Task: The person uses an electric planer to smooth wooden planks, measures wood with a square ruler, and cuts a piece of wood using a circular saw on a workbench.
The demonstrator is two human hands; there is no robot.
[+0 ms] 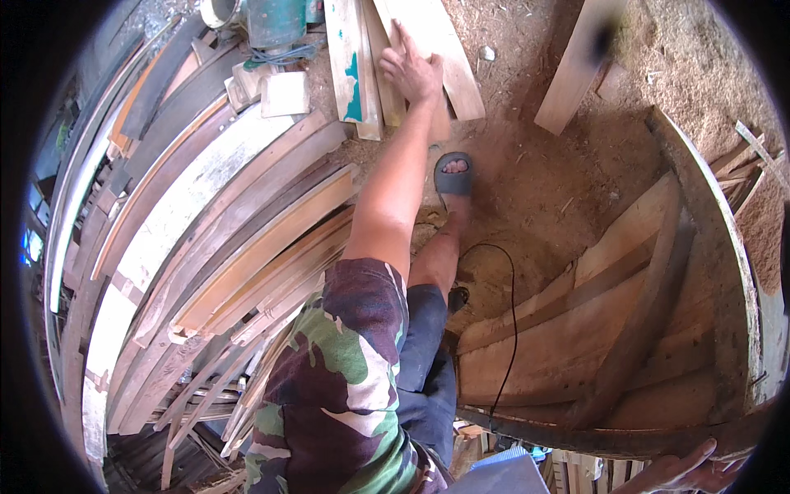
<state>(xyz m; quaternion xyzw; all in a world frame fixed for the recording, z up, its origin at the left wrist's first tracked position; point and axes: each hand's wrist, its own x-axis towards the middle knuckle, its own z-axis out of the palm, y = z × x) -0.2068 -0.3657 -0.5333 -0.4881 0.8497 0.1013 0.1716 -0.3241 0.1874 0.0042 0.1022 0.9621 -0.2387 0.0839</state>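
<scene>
1. A big pile of long planks [276, 259] is on the left side.
2. A board with white paint [181, 218] lies in that pile.
3. A green container [276, 25] is at the top, with blue cord [284, 56] just below it.
4. A pale square block [285, 92] is near the cord.
5. One plain plank [568, 90] lies on the dusty ground.
6. A thin black cable [515, 309] bends in a curve.
7. Pale sawdust [691, 58] is at the top right.
</scene>
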